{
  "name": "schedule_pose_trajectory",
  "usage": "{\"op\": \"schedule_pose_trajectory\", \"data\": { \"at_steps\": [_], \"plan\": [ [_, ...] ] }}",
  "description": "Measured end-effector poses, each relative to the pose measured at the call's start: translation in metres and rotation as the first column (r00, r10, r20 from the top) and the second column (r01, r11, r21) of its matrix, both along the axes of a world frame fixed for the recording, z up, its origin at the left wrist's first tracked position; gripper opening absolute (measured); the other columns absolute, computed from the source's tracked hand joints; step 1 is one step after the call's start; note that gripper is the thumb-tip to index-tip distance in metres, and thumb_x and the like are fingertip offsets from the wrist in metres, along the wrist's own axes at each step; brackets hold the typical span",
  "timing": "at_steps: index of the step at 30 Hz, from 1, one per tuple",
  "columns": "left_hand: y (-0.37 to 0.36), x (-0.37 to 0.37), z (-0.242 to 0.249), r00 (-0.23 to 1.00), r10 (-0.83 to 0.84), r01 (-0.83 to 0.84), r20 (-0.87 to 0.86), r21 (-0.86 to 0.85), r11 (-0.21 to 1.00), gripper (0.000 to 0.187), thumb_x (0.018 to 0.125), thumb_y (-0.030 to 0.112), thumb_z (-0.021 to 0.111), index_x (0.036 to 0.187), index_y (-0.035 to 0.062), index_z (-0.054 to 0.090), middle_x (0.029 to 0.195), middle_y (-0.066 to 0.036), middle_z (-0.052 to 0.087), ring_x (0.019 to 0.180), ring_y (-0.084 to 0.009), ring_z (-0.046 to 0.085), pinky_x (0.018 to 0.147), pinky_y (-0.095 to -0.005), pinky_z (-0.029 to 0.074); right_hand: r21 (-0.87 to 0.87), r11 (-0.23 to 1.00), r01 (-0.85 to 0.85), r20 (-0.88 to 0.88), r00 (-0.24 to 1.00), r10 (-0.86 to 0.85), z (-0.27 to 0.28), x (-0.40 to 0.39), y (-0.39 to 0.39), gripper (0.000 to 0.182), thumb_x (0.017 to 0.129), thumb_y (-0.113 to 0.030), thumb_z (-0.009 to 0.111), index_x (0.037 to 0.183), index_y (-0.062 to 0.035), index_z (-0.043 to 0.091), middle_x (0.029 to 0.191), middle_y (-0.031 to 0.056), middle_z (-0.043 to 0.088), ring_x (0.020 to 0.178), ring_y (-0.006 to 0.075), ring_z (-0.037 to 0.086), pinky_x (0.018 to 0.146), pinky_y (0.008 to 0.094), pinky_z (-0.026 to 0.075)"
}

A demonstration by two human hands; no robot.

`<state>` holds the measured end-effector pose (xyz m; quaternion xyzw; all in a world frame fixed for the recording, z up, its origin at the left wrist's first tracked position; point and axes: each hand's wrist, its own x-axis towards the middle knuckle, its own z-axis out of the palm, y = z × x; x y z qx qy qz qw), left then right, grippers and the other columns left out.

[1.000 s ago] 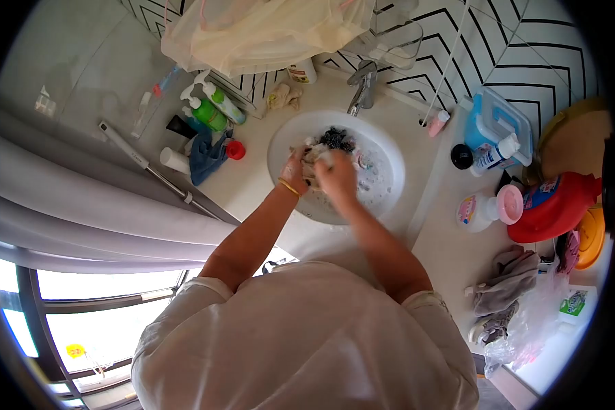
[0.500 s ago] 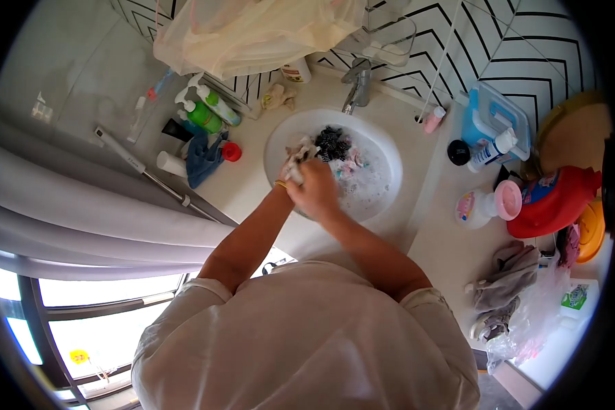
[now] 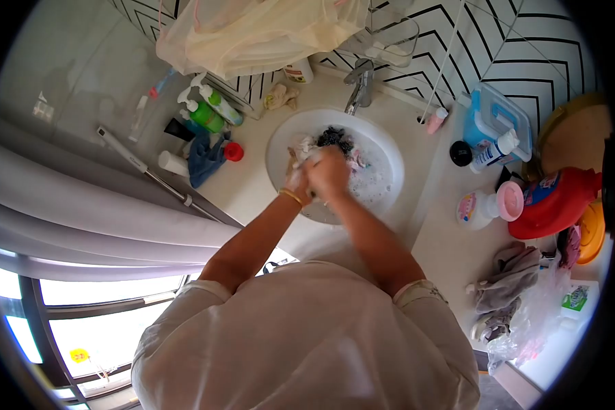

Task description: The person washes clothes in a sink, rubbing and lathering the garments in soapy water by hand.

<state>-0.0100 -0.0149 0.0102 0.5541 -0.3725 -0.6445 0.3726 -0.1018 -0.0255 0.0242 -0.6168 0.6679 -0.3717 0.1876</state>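
Note:
Over the white round sink (image 3: 383, 147), both of my hands squeeze a wet light-coloured cloth (image 3: 303, 149). My left hand (image 3: 298, 180), with a gold bangle on the wrist, grips it from the left. Pressed against it, my right hand (image 3: 329, 172) closes on the same cloth. Soapy water and other small garments, one dark (image 3: 333, 136), lie in the basin behind my hands. The tap (image 3: 359, 83) stands at the far rim.
Left of the sink stand green spray bottles (image 3: 208, 111), a blue rag (image 3: 203, 156) and a red cap (image 3: 234, 151). On the right counter are a blue box (image 3: 495, 117), a red detergent jug (image 3: 557, 203), a pink-capped bottle (image 3: 485, 205) and grey cloths (image 3: 509, 277). A cream bag (image 3: 253, 31) hangs above.
My hands rubbed the cloth together: they drew toward the near rim, then moved back up over the basin, the right hand sliding against the left.

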Motion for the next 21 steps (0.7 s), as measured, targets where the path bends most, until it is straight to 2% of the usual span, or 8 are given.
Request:
{"op": "schedule_pose_trajectory", "data": {
  "at_steps": [4, 8, 12, 13, 14, 17, 20, 21],
  "plan": [
    [-0.019, 0.025, -0.075, 0.987, -0.084, 0.060, -0.140, -0.171, 0.983, 0.053, 0.072, 0.027, 0.060, 0.119, 0.0070, 0.045, 0.117, -0.010, 0.051, 0.109, -0.0245, 0.048, 0.093, -0.0386, 0.039, 0.152, 0.977, 0.147, -0.025, 0.989, -0.145, -0.022, -0.027, -0.035, 0.028, 0.075, -0.029, 0.054, 0.081, -0.0020, 0.060, 0.085, 0.0173, 0.058, 0.081, 0.0343, 0.057, 0.070, 0.0432, 0.046],
    [-0.028, 0.020, -0.014, 0.800, 0.175, 0.015, -0.574, 0.310, 0.951, 0.050, 0.077, 0.038, 0.052, 0.117, 0.0094, 0.048, 0.119, -0.011, 0.050, 0.111, -0.0255, 0.047, 0.095, -0.0405, 0.037, -0.052, 0.997, -0.058, 0.123, 0.990, 0.064, 0.004, -0.006, 0.001, 0.027, 0.071, -0.028, 0.058, 0.080, -0.0022, 0.059, 0.084, 0.0163, 0.057, 0.080, 0.0344, 0.056, 0.070, 0.0427, 0.046],
    [-0.019, 0.020, -0.044, 0.976, -0.126, 0.097, -0.177, -0.165, 0.982, 0.054, 0.073, 0.038, 0.057, 0.118, 0.0080, 0.047, 0.119, -0.012, 0.049, 0.110, -0.0268, 0.047, 0.093, -0.0393, 0.037, -0.085, 0.976, -0.202, -0.079, 0.978, 0.195, 0.026, 0.011, 0.022, 0.025, 0.067, -0.025, 0.063, 0.080, -0.0033, 0.060, 0.084, 0.0149, 0.058, 0.081, 0.0343, 0.056, 0.071, 0.0415, 0.047],
    [-0.013, 0.018, -0.046, 0.989, -0.130, 0.117, -0.070, -0.165, 0.979, 0.056, 0.072, 0.038, 0.058, 0.118, 0.0077, 0.047, 0.119, -0.013, 0.049, 0.110, -0.0271, 0.047, 0.093, -0.0390, 0.037, -0.177, 0.984, -0.015, 0.003, 1.000, 0.016, -0.007, 0.004, 0.000, 0.023, 0.066, -0.023, 0.065, 0.079, -0.0047, 0.061, 0.086, 0.0149, 0.059, 0.083, 0.0335, 0.057, 0.070, 0.0415, 0.047],
    [-0.009, 0.015, -0.046, 0.992, -0.126, 0.122, -0.015, -0.142, 0.982, 0.057, 0.072, 0.038, 0.059, 0.118, 0.0073, 0.046, 0.119, -0.013, 0.049, 0.109, -0.0275, 0.047, 0.093, -0.0387, 0.038, 0.141, 0.990, 0.023, 0.072, 0.997, -0.034, -0.001, -0.015, -0.017, 0.025, 0.068, -0.026, 0.062, 0.080, -0.0038, 0.061, 0.089, 0.0159, 0.060, 0.084, 0.0327, 0.057, 0.070, 0.0423, 0.047],
    [-0.016, 0.012, -0.035, 0.952, 0.077, -0.026, -0.296, 0.175, 0.984, 0.061, 0.069, 0.039, 0.063, 0.118, 0.0062, 0.046, 0.118, -0.014, 0.048, 0.109, -0.0285, 0.047, 0.092, -0.0379, 0.038, 0.175, 0.982, 0.077, 0.063, 0.994, -0.090, -0.015, -0.031, -0.038, 0.035, 0.072, -0.031, 0.055, 0.083, 0.0019, 0.059, 0.090, 0.0207, 0.058, 0.084, 0.0371, 0.055, 0.076, 0.0429, 0.044],
    [-0.031, 0.023, -0.030, 0.773, 0.135, 0.004, -0.620, 0.217, 0.976, 0.065, 0.066, 0.039, 0.066, 0.118, 0.0052, 0.045, 0.118, -0.015, 0.048, 0.108, -0.0295, 0.047, 0.090, -0.0370, 0.038, 0.070, 0.998, -0.008, 0.151, 0.988, -0.003, 0.001, -0.018, -0.017, 0.030, 0.071, -0.028, 0.057, 0.081, 0.0009, 0.059, 0.087, 0.0193, 0.057, 0.084, 0.0362, 0.055, 0.075, 0.0421, 0.044],
    [-0.023, 0.005, -0.035, 0.367, 0.200, -0.143, -0.909, 0.157, 0.977, 0.061, 0.069, 0.039, 0.062, 0.117, 0.0051, 0.046, 0.118, -0.014, 0.048, 0.110, -0.0281, 0.044, 0.091, -0.0368, 0.037, -0.009, 0.995, -0.096, 0.145, 0.985, 0.097, 0.014, -0.007, 0.001, 0.028, 0.070, -0.026, 0.059, 0.079, 0.0002, 0.058, 0.085, 0.0185, 0.057, 0.084, 0.0356, 0.055, 0.075, 0.0420, 0.045]
  ]
}}
